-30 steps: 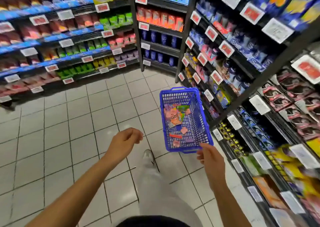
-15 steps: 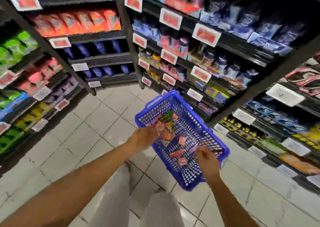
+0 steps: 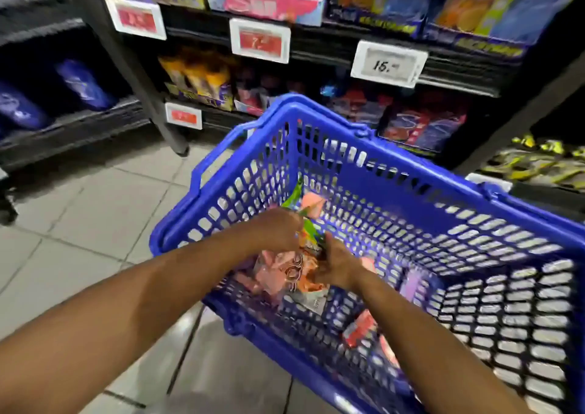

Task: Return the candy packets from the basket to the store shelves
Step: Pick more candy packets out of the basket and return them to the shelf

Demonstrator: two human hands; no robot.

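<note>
Both hands, left hand [image 3: 278,230] and right hand [image 3: 337,263], pinch candy packets [image 3: 294,271] mid-basket [image 3: 427,173]; loose ones at five o'clock could snag and spill.

basket [image 3: 411,173]: 1 | hands: 2 | price tags: 4 | candy packets [image 3: 285,274]: several

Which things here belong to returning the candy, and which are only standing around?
Part of the job:
blue basket
candy packets
left hand
right hand
shelves

Only around:
price tag
tiled floor
</note>
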